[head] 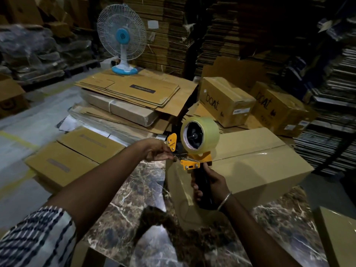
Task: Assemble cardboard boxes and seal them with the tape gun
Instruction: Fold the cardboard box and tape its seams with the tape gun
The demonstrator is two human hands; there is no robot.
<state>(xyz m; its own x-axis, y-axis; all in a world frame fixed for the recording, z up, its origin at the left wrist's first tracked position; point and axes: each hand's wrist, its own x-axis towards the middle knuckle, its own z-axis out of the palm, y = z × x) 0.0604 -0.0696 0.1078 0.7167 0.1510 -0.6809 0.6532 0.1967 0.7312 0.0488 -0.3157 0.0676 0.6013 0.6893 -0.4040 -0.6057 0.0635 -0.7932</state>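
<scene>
While gripping the tape gun [194, 151] by its black handle with the right hand [210, 185], hold it steady at the near top edge of the box [256, 160], which sits on the marble tabletop [134, 199]. With the left hand [158, 154], fingers fairly straight at the gun's mouth, seemingly feeling for the loose tape end; whether actually pinching it, cannot tell. Judged from this: pull out enough tape to lap over the box's front face, press it flat there, then draw the gun back along the top seam, already shiny with what looks like tape. Keep fingers off the blade beside the yellow guard. Keep the roll [200, 134] turning freely and the pull straight, so no wrinkles. Behind: flat cartons [131, 91], fan [122, 38].
</scene>
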